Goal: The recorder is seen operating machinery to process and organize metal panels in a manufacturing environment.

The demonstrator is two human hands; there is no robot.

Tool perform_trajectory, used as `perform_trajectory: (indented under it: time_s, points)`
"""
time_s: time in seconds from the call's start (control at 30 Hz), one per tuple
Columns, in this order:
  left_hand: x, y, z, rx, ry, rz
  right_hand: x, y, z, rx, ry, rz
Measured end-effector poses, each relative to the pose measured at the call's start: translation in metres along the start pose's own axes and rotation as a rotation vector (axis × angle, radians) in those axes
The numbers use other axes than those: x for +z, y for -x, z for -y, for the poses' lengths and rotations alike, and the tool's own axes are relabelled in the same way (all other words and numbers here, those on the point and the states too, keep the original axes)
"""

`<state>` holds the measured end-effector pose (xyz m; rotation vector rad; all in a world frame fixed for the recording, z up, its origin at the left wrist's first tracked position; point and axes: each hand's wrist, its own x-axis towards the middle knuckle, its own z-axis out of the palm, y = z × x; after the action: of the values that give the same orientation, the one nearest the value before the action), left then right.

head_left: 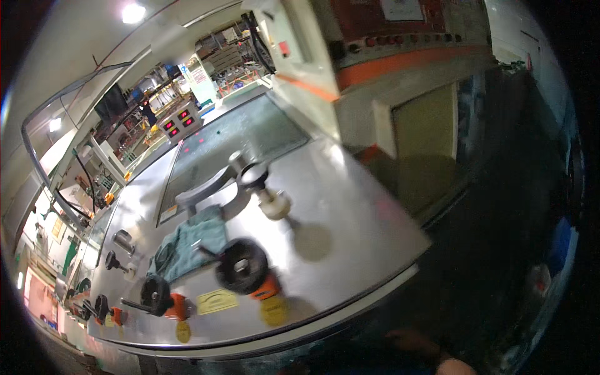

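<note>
My right hand (414, 342) hangs low at the bottom edge, dark and blurred, with a dark band at the wrist. Its fingers are too dim to read, and I see nothing plainly held in it. My left hand is out of view. Left of the hand lies the edge of a tilted-looking metal machine top (356, 231). A black handwheel (242, 266) with an orange position indicator (267, 287) stands on it, and another black handwheel (155, 295) sits farther left. Behind them a crumpled teal cloth (190, 244) lies on the metal.
A black knob with a white collar (274, 204) and a curved grey handle (206, 187) rise from the top. Beyond is a glass panel (250, 140) and a box with red digital displays (179, 122). A cream cabinet with an orange stripe (406, 67) stands at right.
</note>
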<state>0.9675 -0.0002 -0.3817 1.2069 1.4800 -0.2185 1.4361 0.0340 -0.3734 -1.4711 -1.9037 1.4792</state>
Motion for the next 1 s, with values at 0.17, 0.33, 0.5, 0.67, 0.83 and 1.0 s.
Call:
perform_trajectory:
  time_s: [0.17,0.33,0.5,0.67,0.83,1.0]
  points:
    - [0.084,-0.034,-0.195,0.126,0.069,-0.023,-0.201,0.058,0.034,0.045,0.023,0.100]
    - [0.150,-0.092,-0.423,0.361,0.193,-0.062,-0.358,0.067,-0.026,0.056,0.039,0.269]
    - [0.195,-0.119,-0.733,0.325,0.286,0.198,-0.512,0.089,-0.123,0.152,0.181,0.201]
    - [0.276,-0.200,-0.943,0.860,0.331,-0.069,-0.686,0.138,-0.170,-0.022,-0.150,-0.417]
    - [0.371,-0.293,-1.184,0.995,0.606,0.267,-0.890,0.217,-0.256,-0.084,-0.466,-0.594]
    - [0.536,-0.354,-1.408,1.069,0.372,0.442,-1.067,0.323,-0.397,-0.070,-0.592,-0.799]
